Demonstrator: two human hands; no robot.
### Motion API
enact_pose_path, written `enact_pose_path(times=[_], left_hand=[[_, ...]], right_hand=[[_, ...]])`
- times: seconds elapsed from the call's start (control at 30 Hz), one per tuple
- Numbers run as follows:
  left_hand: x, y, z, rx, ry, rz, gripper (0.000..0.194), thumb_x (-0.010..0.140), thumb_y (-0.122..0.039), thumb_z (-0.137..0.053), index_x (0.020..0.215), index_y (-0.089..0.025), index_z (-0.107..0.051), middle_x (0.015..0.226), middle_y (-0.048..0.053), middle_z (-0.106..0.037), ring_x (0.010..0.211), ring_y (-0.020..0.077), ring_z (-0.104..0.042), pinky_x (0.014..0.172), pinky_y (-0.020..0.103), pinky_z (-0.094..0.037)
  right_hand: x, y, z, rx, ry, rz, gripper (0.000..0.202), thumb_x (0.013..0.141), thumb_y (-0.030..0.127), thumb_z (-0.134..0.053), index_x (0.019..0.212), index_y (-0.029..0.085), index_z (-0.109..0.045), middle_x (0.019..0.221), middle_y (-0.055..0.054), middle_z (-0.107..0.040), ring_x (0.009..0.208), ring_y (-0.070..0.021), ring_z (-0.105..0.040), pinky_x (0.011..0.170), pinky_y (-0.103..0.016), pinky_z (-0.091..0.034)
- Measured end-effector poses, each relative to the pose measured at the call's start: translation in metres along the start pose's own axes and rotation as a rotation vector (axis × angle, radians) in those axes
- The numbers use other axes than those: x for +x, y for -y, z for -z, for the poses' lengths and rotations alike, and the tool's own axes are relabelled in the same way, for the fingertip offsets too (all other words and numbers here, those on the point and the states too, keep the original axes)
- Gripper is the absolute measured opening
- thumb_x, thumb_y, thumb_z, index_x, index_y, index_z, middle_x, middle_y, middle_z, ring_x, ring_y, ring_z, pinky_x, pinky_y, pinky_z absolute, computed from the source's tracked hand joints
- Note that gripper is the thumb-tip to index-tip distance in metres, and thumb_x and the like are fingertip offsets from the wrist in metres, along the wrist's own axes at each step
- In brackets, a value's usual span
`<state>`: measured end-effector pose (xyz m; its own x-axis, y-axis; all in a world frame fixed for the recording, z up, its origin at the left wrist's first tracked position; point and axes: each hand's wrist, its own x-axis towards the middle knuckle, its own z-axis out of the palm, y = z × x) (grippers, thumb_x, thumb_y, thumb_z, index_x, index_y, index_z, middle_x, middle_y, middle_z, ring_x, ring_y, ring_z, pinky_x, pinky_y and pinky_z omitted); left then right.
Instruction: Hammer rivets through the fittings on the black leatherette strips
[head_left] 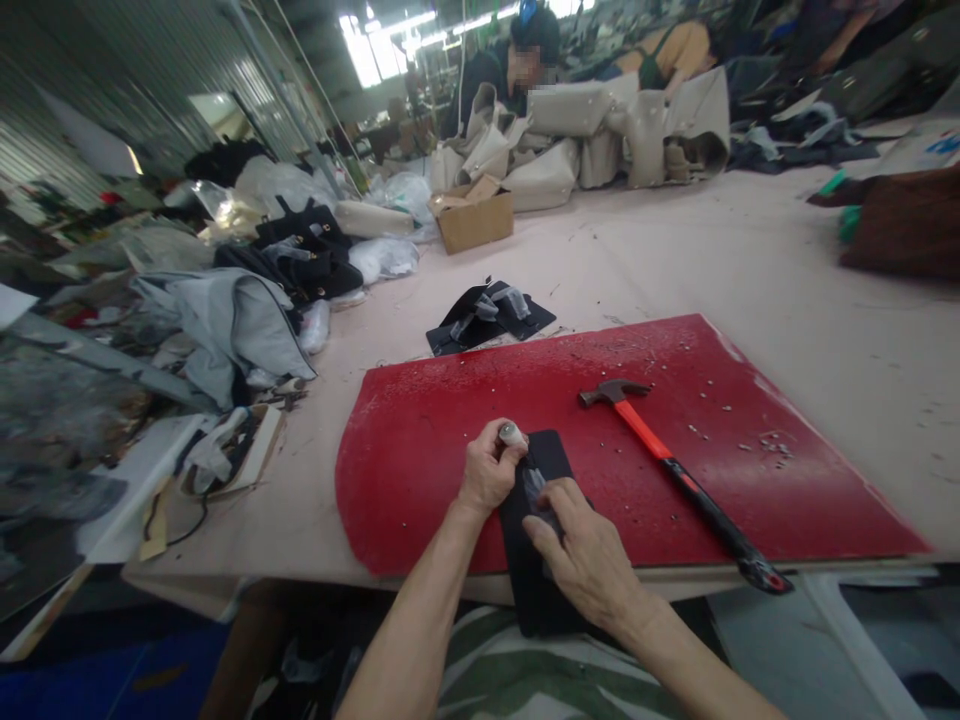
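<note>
My left hand (491, 468) is closed around a short cylindrical tool with a pale wrapped body and a round metal end (511, 434), perhaps a hole punch; its lower tip is hidden. Under both hands lies a long black leather-like panel (553, 455), partly on the red board and partly over its near edge. Clear plastic wrap (534, 486) covers a small fitting on the panel. My right hand (581, 545) curls over the panel's middle, thumb and index finger gripping it by the wrap. To the right, a claw hammer (654, 440) with an orange and black handle rests on the board.
The red board (442, 420) bears small scattered bits on its right side. Beyond it lie more black pieces (491, 315) with plastic. A cardboard box (476, 225) and beige bags (570, 115) stand farther back. Other people work there. At left are a grey bag (225, 320) and a tray (259, 455).
</note>
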<state>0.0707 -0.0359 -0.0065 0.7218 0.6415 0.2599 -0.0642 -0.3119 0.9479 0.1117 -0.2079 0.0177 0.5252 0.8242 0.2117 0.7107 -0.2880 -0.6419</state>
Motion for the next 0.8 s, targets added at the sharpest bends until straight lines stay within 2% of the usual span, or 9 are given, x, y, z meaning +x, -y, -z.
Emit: enact_pose_path(times=[0.07, 0.17, 0.23, 0.3, 0.43, 0.53, 0.6, 0.67, 0.8], left_hand=[[0.0, -0.004, 0.002, 0.062, 0.033, -0.044, 0.021, 0.082, -0.02, -0.063, 0.102, -0.02, -0.061, 0.087, 0.005, -0.072, 0.077, 0.0183, -0.068, 0.072, 0.027, -0.053], [0.001, -0.011, 0.004, 0.124, 0.119, -0.108, 0.02, 0.08, -0.018, -0.064, 0.1, -0.02, -0.064, 0.088, 0.005, -0.071, 0.079, 0.0191, -0.067, 0.075, 0.027, -0.051], [0.002, -0.012, 0.004, 0.154, 0.168, -0.144, 0.023, 0.079, -0.018, -0.065, 0.102, -0.02, -0.065, 0.091, 0.005, -0.071, 0.083, 0.0199, -0.067, 0.079, 0.028, -0.05], [0.002, -0.01, 0.004, 0.128, 0.173, -0.14, 0.025, 0.078, -0.017, -0.065, 0.103, -0.019, -0.064, 0.091, 0.005, -0.071, 0.084, 0.0196, -0.066, 0.079, 0.029, -0.05], [0.006, -0.001, 0.003, -0.065, 0.147, -0.02, 0.018, 0.077, -0.017, -0.064, 0.095, -0.016, -0.063, 0.086, 0.005, -0.071, 0.079, 0.0174, -0.066, 0.074, 0.027, -0.051], [0.01, 0.001, 0.004, -0.09, 0.167, 0.003, 0.017, 0.075, -0.018, -0.066, 0.092, -0.015, -0.064, 0.083, 0.005, -0.07, 0.077, 0.0168, -0.065, 0.073, 0.026, -0.05], [0.011, 0.0, 0.003, -0.075, 0.197, -0.01, 0.019, 0.074, -0.018, -0.066, 0.092, -0.015, -0.065, 0.082, 0.004, -0.069, 0.076, 0.0163, -0.064, 0.073, 0.026, -0.049], [0.01, 0.0, 0.001, -0.075, 0.211, -0.021, 0.019, 0.074, -0.018, -0.066, 0.093, -0.015, -0.065, 0.081, 0.003, -0.068, 0.075, 0.0156, -0.063, 0.072, 0.026, -0.049], [0.006, 0.001, -0.001, -0.109, 0.183, -0.025, 0.017, 0.074, -0.018, -0.064, 0.091, -0.015, -0.066, 0.08, 0.003, -0.067, 0.072, 0.0148, -0.061, 0.069, 0.025, -0.048]], right_hand=[[0.003, -0.013, 0.017, 0.023, -0.092, 0.034, 0.029, 0.1, 0.041, -0.035, 0.102, 0.018, -0.053, 0.103, -0.007, -0.057, 0.095, -0.0186, -0.058, 0.081, -0.03, -0.046], [0.008, -0.046, 0.047, -0.295, -0.274, -0.047, 0.035, 0.096, 0.044, -0.043, 0.108, 0.013, -0.055, 0.115, -0.015, -0.056, 0.108, -0.0278, -0.053, 0.089, -0.04, -0.045], [0.01, -0.069, 0.067, -0.547, -0.218, -0.19, 0.035, 0.092, 0.038, -0.05, 0.11, 0.009, -0.056, 0.11, -0.02, -0.057, 0.101, -0.0312, -0.055, 0.082, -0.041, -0.045], [0.011, -0.085, 0.082, -0.603, -0.086, -0.344, 0.023, 0.087, 0.029, -0.052, 0.099, 0.01, -0.058, 0.094, -0.016, -0.059, 0.083, -0.0265, -0.056, 0.069, -0.034, -0.043], [0.018, -0.082, 0.1, 0.111, 0.1, -0.622, 0.007, 0.076, 0.025, -0.052, 0.076, 0.019, -0.051, 0.064, 0.0, -0.049, 0.054, -0.0125, -0.042, 0.048, -0.022, -0.033], [0.026, -0.054, 0.106, 0.692, 0.22, -0.782, 0.007, 0.074, 0.025, -0.05, 0.077, 0.021, -0.044, 0.061, 0.006, -0.043, 0.046, -0.008, -0.034, 0.042, -0.02, -0.032], [0.03, -0.031, 0.108, 0.9, 0.18, -0.845, 0.012, 0.079, 0.027, -0.051, 0.078, 0.021, -0.04, 0.062, 0.007, -0.039, 0.042, -0.006, -0.029, 0.039, -0.018, -0.028], [0.03, -0.013, 0.111, 0.847, 0.065, -0.766, 0.022, 0.085, 0.04, -0.051, 0.08, 0.022, -0.04, 0.06, 0.008, -0.039, 0.04, -0.0062, -0.029, 0.037, -0.019, -0.025], [0.021, -0.004, 0.111, 0.262, -0.105, -0.328, 0.035, 0.091, 0.055, -0.041, 0.077, 0.022, -0.04, 0.056, 0.005, -0.042, 0.042, -0.0093, -0.037, 0.043, -0.022, -0.026]])
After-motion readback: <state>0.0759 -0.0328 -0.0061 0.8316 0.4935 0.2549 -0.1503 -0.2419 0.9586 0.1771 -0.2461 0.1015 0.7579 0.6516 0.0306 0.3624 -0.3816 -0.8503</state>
